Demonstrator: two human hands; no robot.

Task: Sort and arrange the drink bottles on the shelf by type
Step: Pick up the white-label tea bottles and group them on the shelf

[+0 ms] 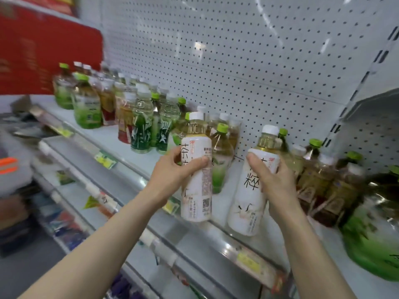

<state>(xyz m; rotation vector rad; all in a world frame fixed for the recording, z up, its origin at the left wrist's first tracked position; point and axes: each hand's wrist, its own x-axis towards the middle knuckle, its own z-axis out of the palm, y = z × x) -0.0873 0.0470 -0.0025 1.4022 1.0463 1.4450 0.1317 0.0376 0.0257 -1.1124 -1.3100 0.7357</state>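
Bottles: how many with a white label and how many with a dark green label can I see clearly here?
White-label bottles: 2, one in the left hand, one in the right hand
Dark green-label bottles: 2, side by side on the shelf
Total: 4

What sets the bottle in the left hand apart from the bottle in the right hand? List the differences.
The left-hand bottle turns mostly small print and a square code to the camera; the right-hand bottle turns large black characters to it. The left-hand bottle is near upright; the right-hand bottle leans, cap to the right. Both have white caps, white labels and pale yellow drink at the neck.
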